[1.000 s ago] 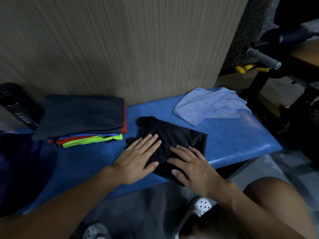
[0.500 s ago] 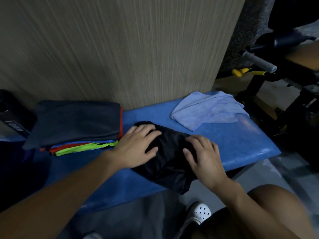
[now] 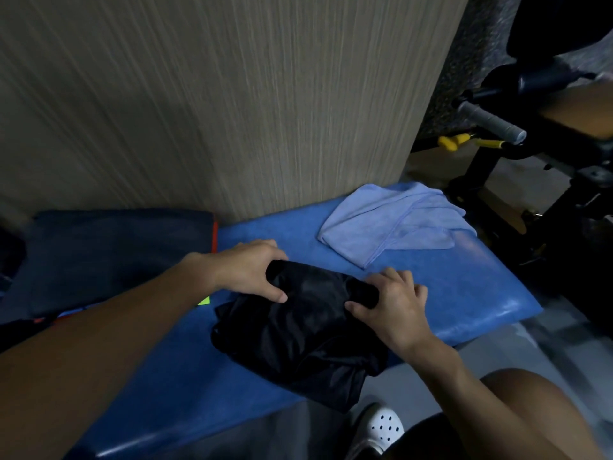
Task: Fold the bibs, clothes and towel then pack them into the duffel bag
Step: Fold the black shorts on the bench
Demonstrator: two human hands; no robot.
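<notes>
While bent over the blue table (image 3: 464,293), gripped the black garment (image 3: 298,333) along its bunched far edge. Found left hand (image 3: 243,270) at that edge's left end and right hand (image 3: 394,303) at its right end, with fingers (image 3: 399,277) curled behind the fold and thumbs in front. Noted the edge's long axis running left to right between the hands, right end slightly nearer. Saw garment's near corner hanging off the table front. Judged next fold due toward the body. Logged towel (image 3: 391,220) beyond right, folded stack (image 3: 116,254) left.
</notes>
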